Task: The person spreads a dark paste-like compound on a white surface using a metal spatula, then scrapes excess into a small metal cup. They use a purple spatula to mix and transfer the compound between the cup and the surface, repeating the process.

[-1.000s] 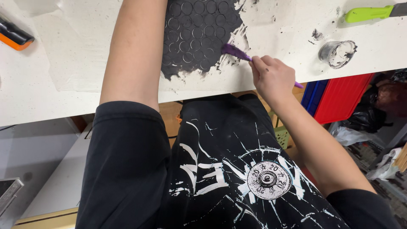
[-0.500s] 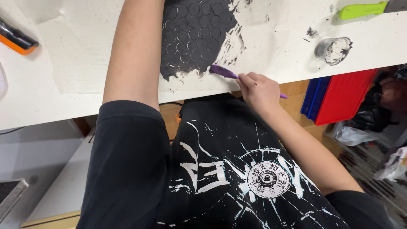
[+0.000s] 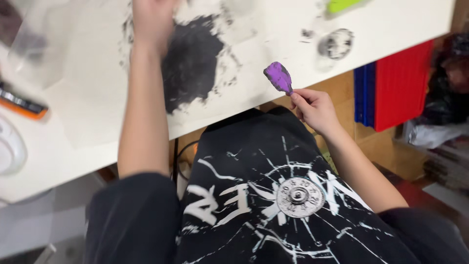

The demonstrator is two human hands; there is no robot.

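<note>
My right hand [image 3: 315, 108] holds a small purple scraper [image 3: 278, 77] by its handle, blade up, just off the near edge of the white table [image 3: 97, 112]. The blade is lifted clear of the black studded rubber sheet [image 3: 190, 61], which lies on the table amid black smears. My left hand [image 3: 151, 19] rests at the sheet's upper left edge, blurred and partly cut off by the frame top, so its grip is unclear.
An orange and black utility knife [image 3: 22, 103] lies at the left. A green-handled tool [image 3: 342, 5] and a round smudged ring [image 3: 335, 44] sit at the top right. Red and blue flat panels [image 3: 391, 88] stand under the table's right side.
My right hand pulled the purple scraper back off the black sheet and away from the table edge. The view shifted, and my left arm now sits further left.
</note>
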